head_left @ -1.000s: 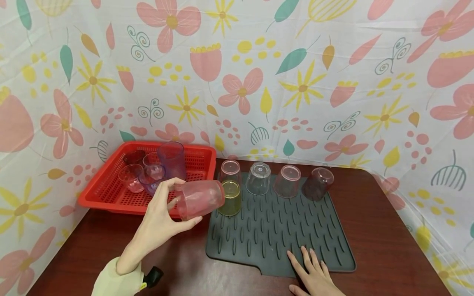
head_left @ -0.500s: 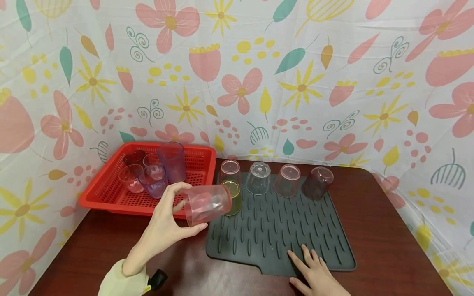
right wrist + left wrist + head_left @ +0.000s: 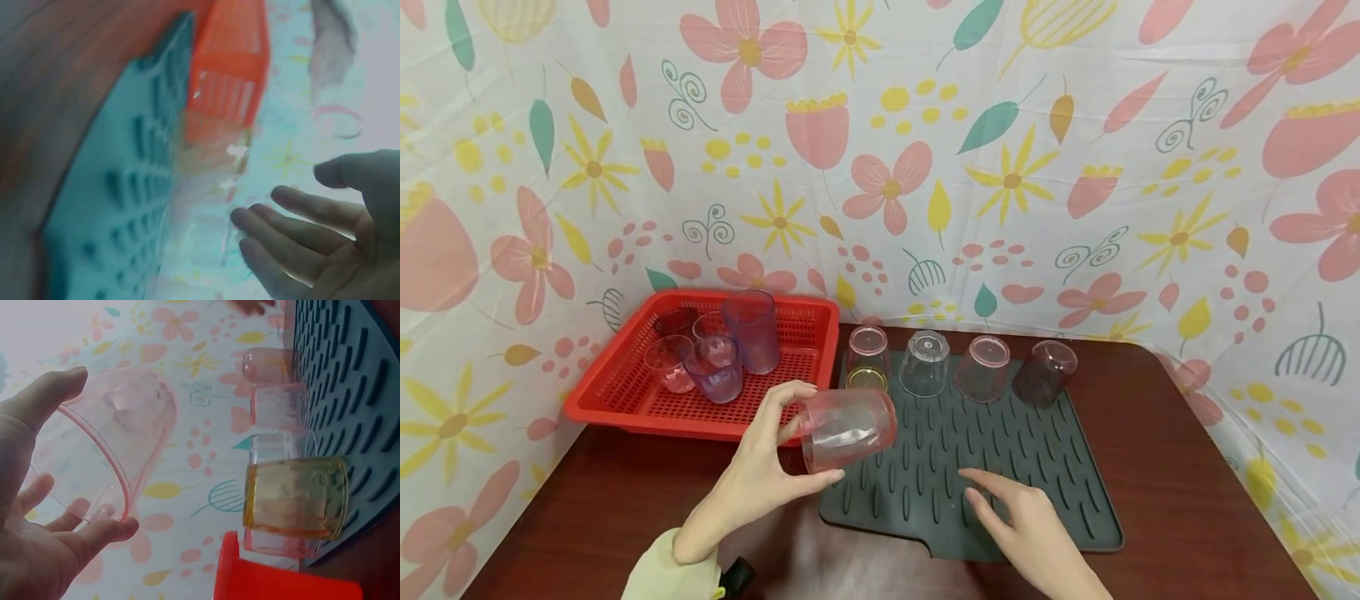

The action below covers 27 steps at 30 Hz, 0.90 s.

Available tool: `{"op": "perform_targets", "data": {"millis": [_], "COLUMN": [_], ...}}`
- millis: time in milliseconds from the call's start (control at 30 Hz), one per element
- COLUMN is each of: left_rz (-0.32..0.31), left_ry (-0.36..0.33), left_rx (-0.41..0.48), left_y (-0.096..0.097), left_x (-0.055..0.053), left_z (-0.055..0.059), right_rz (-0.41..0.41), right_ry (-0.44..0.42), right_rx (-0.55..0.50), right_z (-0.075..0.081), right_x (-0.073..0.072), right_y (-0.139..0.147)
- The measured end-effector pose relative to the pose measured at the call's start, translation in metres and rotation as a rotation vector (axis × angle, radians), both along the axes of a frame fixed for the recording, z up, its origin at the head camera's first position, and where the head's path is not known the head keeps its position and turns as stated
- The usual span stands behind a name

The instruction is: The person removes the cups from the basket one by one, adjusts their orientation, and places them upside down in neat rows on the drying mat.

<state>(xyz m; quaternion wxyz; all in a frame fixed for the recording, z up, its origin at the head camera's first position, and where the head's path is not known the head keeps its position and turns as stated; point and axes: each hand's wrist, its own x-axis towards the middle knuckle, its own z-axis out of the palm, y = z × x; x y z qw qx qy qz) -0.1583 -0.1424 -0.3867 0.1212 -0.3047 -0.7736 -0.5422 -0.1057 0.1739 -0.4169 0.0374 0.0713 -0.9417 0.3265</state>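
My left hand (image 3: 760,471) holds a clear pink plastic cup (image 3: 850,432) near its rim, thumb on one side and fingers on the other. The cup lies sideways in the air, base toward the right, over the left part of the grey drying mat (image 3: 917,515). In the left wrist view, its open mouth faces the palm of the left hand (image 3: 56,550). Above the mat's front half hovers my right hand (image 3: 1026,525), fingers loosely extended and nothing in it. Behind the held cup, partly hidden, an upturned yellow cup (image 3: 867,380) stands on the mat.
Along the mat's back edge stand an upturned pink cup (image 3: 867,340), a clear one (image 3: 925,367), a pale pink one (image 3: 982,371) and a dark one (image 3: 1045,373). A red basket (image 3: 700,430) at left holds several cups, including a tall purple one (image 3: 752,333). A patterned curtain (image 3: 887,250) hangs behind.
The left hand has carried the pink cup rightward and slightly nearer, now covering most of the yellow cup. The right hand has lifted from the mat's front edge and moved inward.
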Motion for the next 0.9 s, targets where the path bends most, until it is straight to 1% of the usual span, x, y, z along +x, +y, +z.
{"op": "perform_targets", "data": {"millis": [67,133,267,300,367,467,567,700,833,900], "left_rz": [-0.021,-0.030,-0.030,-0.032,-0.039,-0.052,-0.064,-0.081,-0.104,-0.111], "left_ry": [0.005,0.008,0.013,0.018,0.023,0.029,0.032,0.059,0.093,0.096], "left_rx": [0.007,0.012,0.000,-0.005,-0.013,-0.023,-0.021,-0.014,-0.010,-0.010], "left_y": [0.003,0.006,0.013,0.014,0.018,0.022,0.024,0.027,0.032,0.034], "left_x": [0.000,0.001,0.003,0.004,0.006,0.007,0.007,0.007,0.006,0.005], "left_z": [-0.003,-0.005,-0.008,-0.008,-0.009,-0.010,-0.012,-0.015,-0.017,-0.018], "right_rz": [-0.005,0.018,0.144,0.180,0.235,0.262,0.267,0.268,0.256,0.249], "right_ry": [0.005,0.020,0.013,-0.003,-0.062,-0.165,-0.251,-0.305,-0.322,-0.316], "right_rx": [-0.106,-0.208,-0.439,-0.486,-0.583,-0.688,-0.760,-0.785,-0.796,-0.810], "right_z": [0.006,0.012,0.022,0.024,0.029,0.033,0.036,0.037,0.035,0.033], "right_x": [-0.003,-0.007,-0.014,-0.016,-0.019,-0.024,-0.027,-0.029,-0.030,-0.031], "right_y": [-0.007,-0.013,-0.025,-0.027,-0.032,-0.038,-0.043,-0.046,-0.047,-0.046]}}
